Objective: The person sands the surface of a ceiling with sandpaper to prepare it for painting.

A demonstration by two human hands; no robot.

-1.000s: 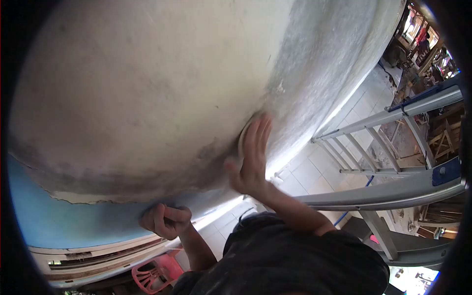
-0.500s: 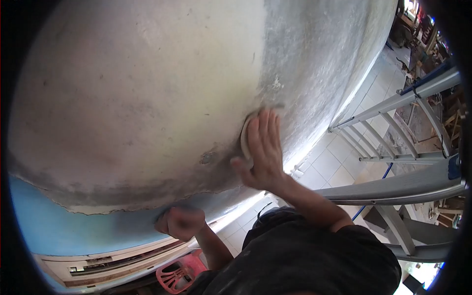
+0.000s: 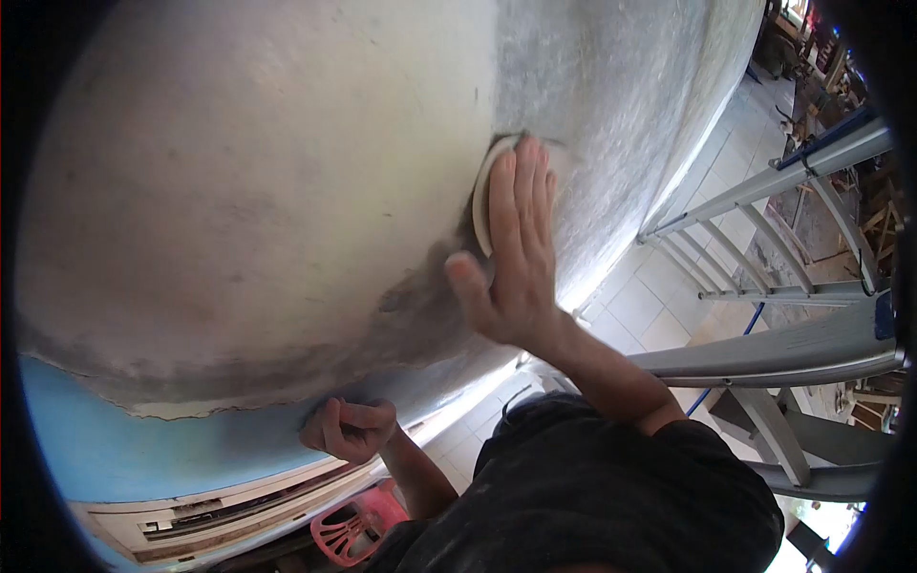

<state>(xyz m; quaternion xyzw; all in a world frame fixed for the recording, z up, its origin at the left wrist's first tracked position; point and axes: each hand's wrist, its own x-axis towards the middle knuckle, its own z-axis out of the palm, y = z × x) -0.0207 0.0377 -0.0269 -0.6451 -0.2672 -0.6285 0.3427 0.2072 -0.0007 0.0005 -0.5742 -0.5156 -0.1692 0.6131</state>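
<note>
Head view shows a big curved hull-like surface point(image 3: 258, 191), pale and dusty, filling most of the frame, with a blue band point(image 3: 143, 449) under a ragged edge along its lower side. Against it the right hand point(image 3: 516, 258) lies flat and spread, fingers straight, pressing a round sanding pad point(image 3: 484, 196) onto the surface; compared with half a second ago the hand and pad have slid higher up the curve, to the seam where the pale area meets the greyer, rougher patch. The left hand point(image 3: 349, 430) is curled into a loose fist, knuckles touching the blue band, and has barely shifted; whether it holds anything cannot be told. Wide bare surface lies open above and to the left of the pad, while to the right the curve falls away toward a tiled floor point(image 3: 650, 306). An aluminium ladder point(image 3: 764, 353) stands close on the right, its far end cut off by the frame. A red plastic chair point(image 3: 353, 530) shows partly below, half hidden by the dark sleeve. Most of the pad is covered by the fingers.
</note>
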